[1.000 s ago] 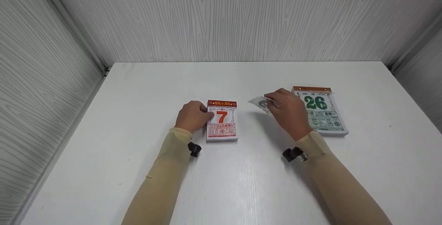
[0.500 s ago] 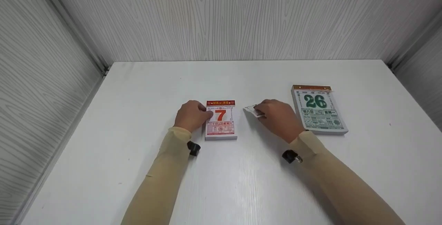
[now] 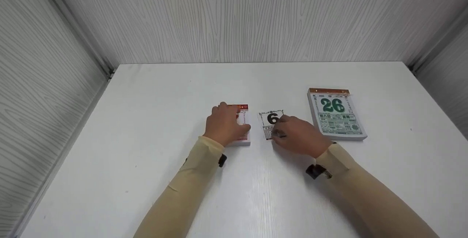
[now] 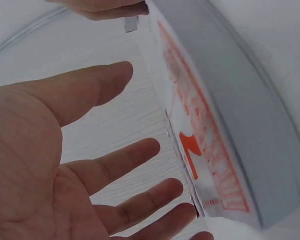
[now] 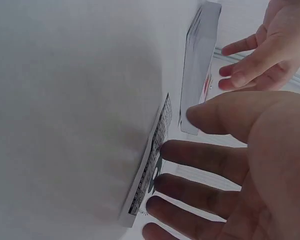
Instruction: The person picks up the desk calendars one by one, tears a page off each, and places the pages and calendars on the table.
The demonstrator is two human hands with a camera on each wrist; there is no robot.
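Head view, near the middle of the frame: the left hand is over a small calendar pad with a red header, covering most of its front. In the left-wrist view its fingers are spread wide, and the pad, with an orange-red 7, slants along the right of the frame; contact is unclear. Just right of the pad, a loose leaf printed with a black 6 lies nearly flat. The right hand covers the leaf's lower right; in the right-wrist view its fingers are straight and spaced apart, tips at the leaf, though whether all touch cannot be told. Right of centre is a thicker pad showing a green 26 under a brown header.

Beneath everything is a white tabletop. Pale wood-grain walls enclose it: left wall, back wall across the top, right wall at the upper right.
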